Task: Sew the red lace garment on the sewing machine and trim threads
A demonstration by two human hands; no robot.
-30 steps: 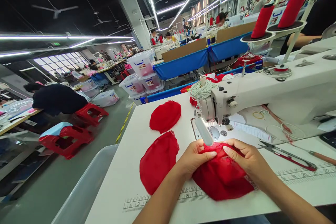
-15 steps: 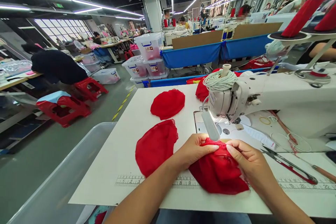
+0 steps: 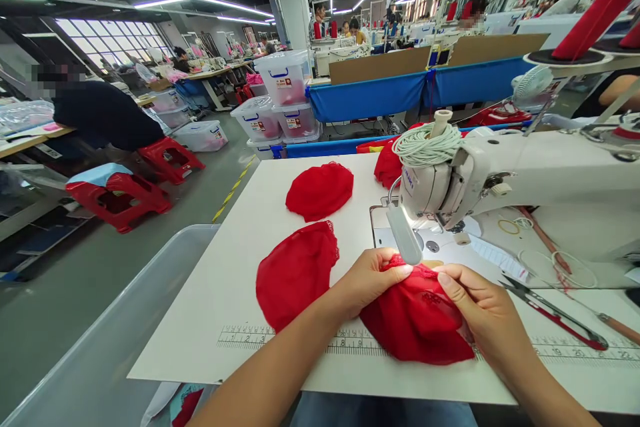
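A red lace fabric piece (image 3: 413, 320) lies on the white sewing table (image 3: 260, 213), right in front of the white sewing machine (image 3: 525, 177). My left hand (image 3: 367, 280) pinches its upper left edge near the machine's needle area. My right hand (image 3: 480, 310) rests on its right side with thumb and fingers closed on the lace. Both hands hold the same piece. A second red lace piece (image 3: 295, 273) lies flat just left of my left hand, and a third red lace piece (image 3: 320, 190) sits farther back.
Thread snips (image 3: 550, 313) lie right of my right hand. A cone of white cord (image 3: 427, 143) tops the machine head. A clear plastic bin (image 3: 115, 333) stands left of the table. Red stools (image 3: 120, 193) and stacked clear boxes (image 3: 280, 103) line the aisle; other people work at far tables.
The camera tilted down and turned slightly. My hands stayed on the red lace piece by the needle, with the fingers shifting a little along its top edge.
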